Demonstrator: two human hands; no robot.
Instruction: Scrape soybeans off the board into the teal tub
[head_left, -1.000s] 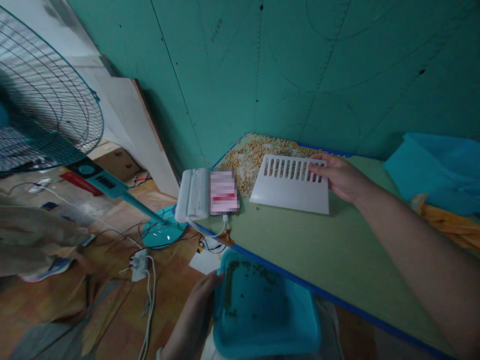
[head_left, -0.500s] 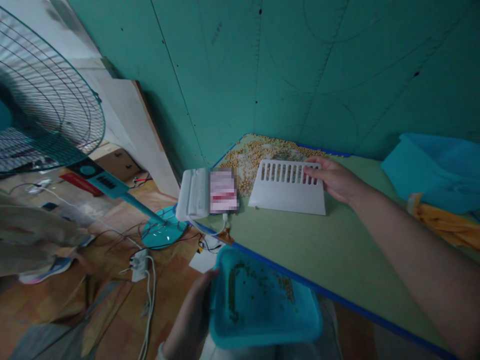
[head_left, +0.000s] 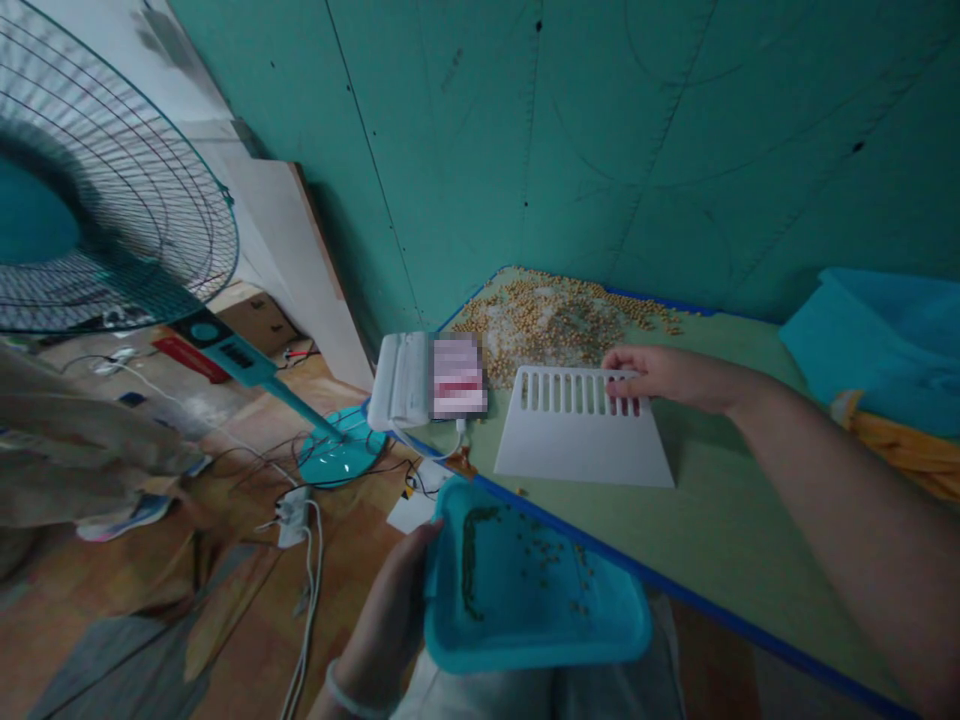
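Note:
My right hand (head_left: 634,375) grips the slotted top edge of a white plastic scraper (head_left: 585,445), whose wide straight edge rests on the green tabletop (head_left: 720,470). Behind it, toward the wall, lies a spread of soybeans (head_left: 555,315) mixed with whitish bits. With its fingers mostly hidden, my left hand (head_left: 401,575) holds the left rim of a blue plastic basin (head_left: 536,640) just below the table's front edge. A few beans and darker specks lie in the basin. One stray bean (head_left: 521,491) sits near the table edge, in front of the scraper.
A white device (head_left: 401,380) with a cable stands at the table's left end beside a blurred-out label. At right are a blue bin (head_left: 877,340) and an orange cloth (head_left: 907,450). A standing fan (head_left: 240,355), a power strip (head_left: 294,515) and cables occupy the left; a person's legs (head_left: 82,450) show there.
My right hand has drawn the scraper toward the table's front edge, away from the bean pile. Beans inside the basin lie more scattered. The view has shifted slightly left.

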